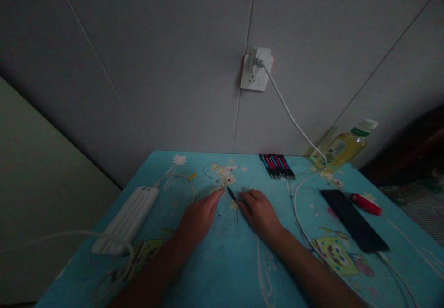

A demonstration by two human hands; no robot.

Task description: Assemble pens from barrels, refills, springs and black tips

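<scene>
Above the middle of the table, my right hand [258, 210] has its fingers curled, thumb and forefinger closed at the near end of a short, dark pen barrel [231, 193]. The barrel slants up and left toward my left hand [201, 212]. My left fingers are pressed together, their tips just left of the barrel and apart from it; anything small between them is too dim to make out. A tiny dark piece [219, 215] lies on the cloth between my hands. Behind my right hand, several pens [277, 166] with black, red and blue parts lie side by side.
A blue cartoon-print cloth [222, 266] covers the table. At left lies a white power strip [126, 220] with cables. On the right are a black phone [354, 220], a red object [366, 204], a tilted yellow bottle [343, 148] and a white charging cable [289, 113] from the wall socket [255, 74].
</scene>
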